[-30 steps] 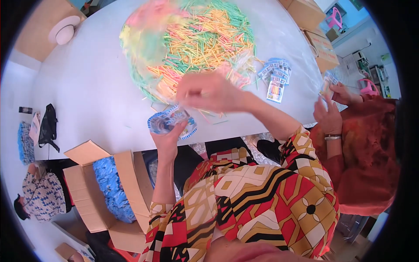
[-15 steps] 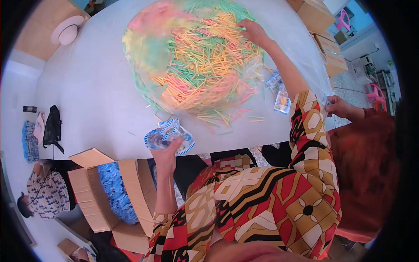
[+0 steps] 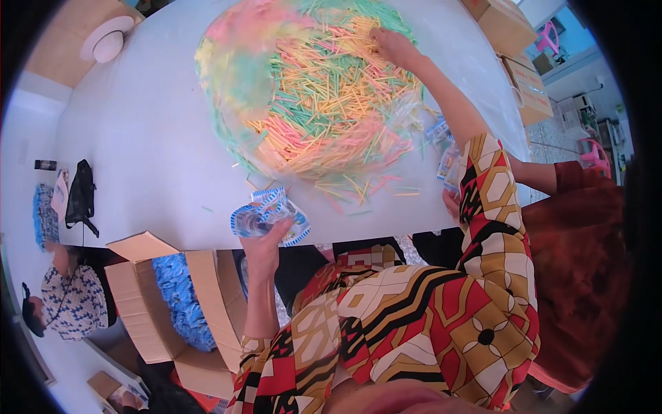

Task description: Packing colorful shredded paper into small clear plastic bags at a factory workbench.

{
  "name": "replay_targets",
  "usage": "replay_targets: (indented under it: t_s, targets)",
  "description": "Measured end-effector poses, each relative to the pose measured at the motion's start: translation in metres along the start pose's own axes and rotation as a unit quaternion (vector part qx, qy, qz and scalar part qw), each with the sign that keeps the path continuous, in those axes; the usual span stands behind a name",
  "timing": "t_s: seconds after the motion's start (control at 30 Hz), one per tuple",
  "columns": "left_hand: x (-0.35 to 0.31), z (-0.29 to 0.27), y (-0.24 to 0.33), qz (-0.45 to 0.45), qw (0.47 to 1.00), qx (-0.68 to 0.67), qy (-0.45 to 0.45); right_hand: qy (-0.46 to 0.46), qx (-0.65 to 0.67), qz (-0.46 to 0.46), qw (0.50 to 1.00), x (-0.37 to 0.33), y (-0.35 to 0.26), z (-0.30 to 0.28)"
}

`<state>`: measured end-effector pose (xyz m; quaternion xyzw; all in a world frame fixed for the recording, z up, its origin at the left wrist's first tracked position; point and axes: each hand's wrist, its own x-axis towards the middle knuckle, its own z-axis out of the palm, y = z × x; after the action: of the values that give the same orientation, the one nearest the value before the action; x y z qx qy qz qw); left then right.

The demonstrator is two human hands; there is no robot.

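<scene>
Close to the table's front edge, my left hand (image 3: 262, 238) is closed around several clear plastic packets (image 3: 272, 212) with blue-and-white striped edges. My right hand (image 3: 394, 47) reaches to the far right part of a large heap of thin pastel sticks (image 3: 324, 79) in yellow, green and pink. Its fingers are bent together among the sticks; what they grip, if anything, is hidden. Thin clear plastic sheeting (image 3: 238, 83) covers the heap's left side and lies around its rim. More packets (image 3: 448, 165) lie beside my right forearm.
A co-worker's hand (image 3: 452, 205) is at the table edge by my right sleeve. Below the table's left front stands an open carton (image 3: 141, 310) holding blue packaging (image 3: 183, 300). Loose sticks (image 3: 358, 190) lie before the heap. Cartons (image 3: 527, 86) stand at the right; another person (image 3: 76, 300) is at the left.
My right hand has shifted slightly left and its fingers have moved in among the sticks. The co-worker's hand has come left toward the packets. My left hand keeps its hold.
</scene>
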<state>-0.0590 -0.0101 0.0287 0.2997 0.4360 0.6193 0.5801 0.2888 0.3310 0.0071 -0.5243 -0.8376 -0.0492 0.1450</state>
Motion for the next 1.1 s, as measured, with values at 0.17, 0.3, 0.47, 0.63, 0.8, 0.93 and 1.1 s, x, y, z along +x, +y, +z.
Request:
replay_targets:
  t_s: [0.17,0.3,0.47,0.63,0.8,0.93,1.1]
  targets:
    - [0.001,-0.006,-0.005,-0.006,1.0,0.01,-0.012,0.025,0.016,0.004,1.0,-0.006,0.001,-0.003]
    - [-0.002,-0.006,-0.002,-0.008,1.0,0.024,0.001,0.062,0.038,-0.019,0.997,-0.003,-0.011,-0.004]
    - [0.0,-0.001,-0.001,-0.021,0.999,0.024,-0.006,0.047,0.059,-0.021,0.997,-0.002,0.003,-0.011]
    - [0.0,-0.004,-0.001,-0.026,0.999,0.024,-0.004,0.055,0.075,-0.025,0.995,0.003,0.002,-0.005]
    - [0.001,0.003,-0.002,-0.002,0.999,0.023,-0.03,0.037,0.201,0.075,0.976,0.004,0.018,-0.022]
    - [-0.004,-0.004,0.002,0.011,0.999,0.032,0.0,0.047,0.328,0.093,0.939,0.018,-0.038,-0.019]
    - [-0.006,-0.008,-0.004,-0.001,0.999,0.033,-0.014,-0.039,0.501,0.09,0.86,0.007,-0.097,-0.038]
